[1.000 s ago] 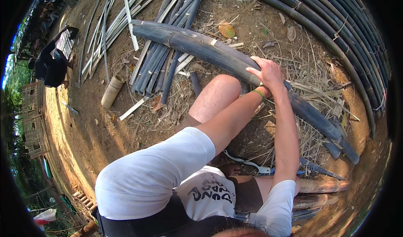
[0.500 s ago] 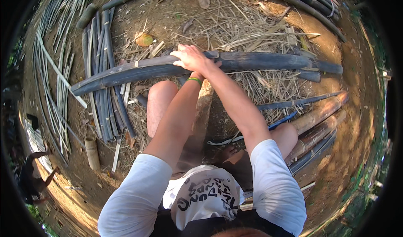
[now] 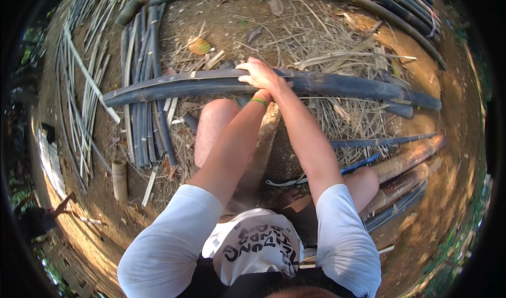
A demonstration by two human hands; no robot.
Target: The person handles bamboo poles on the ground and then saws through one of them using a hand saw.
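Note:
A long dark bamboo pole (image 3: pixel 342 85) lies crosswise before me. Its left part is split lengthwise into an upper strip (image 3: pixel 174 78) and a lower strip (image 3: pixel 179 91). My right hand (image 3: pixel 259 74) lies on top of the pole near the split, fingers stretched out and pointing left. Under my right wrist crosses my left hand (image 3: pixel 263 94), against the pole's near side, with a green band on its wrist. Most of its fingers are hidden; only a fingertip or two show right of the crossing. Below the hands, a narrow wooden board (image 3: pixel 268 126) runs toward me between my knees.
A blue-edged saw (image 3: pixel 360 163) with a pale curved handle lies by my right knee, beside thick tan bamboo poles (image 3: pixel 406 158). Dark bamboo lengths (image 3: pixel 141 87) and thin strips (image 3: pixel 79 108) lie left. A short bamboo piece (image 3: pixel 119 181) stands nearby. Shavings (image 3: pixel 342 113) litter the ground.
The whole view has shifted a little, so everything sits farther right in the picture. Both hands keep their crossed place on the bamboo pole.

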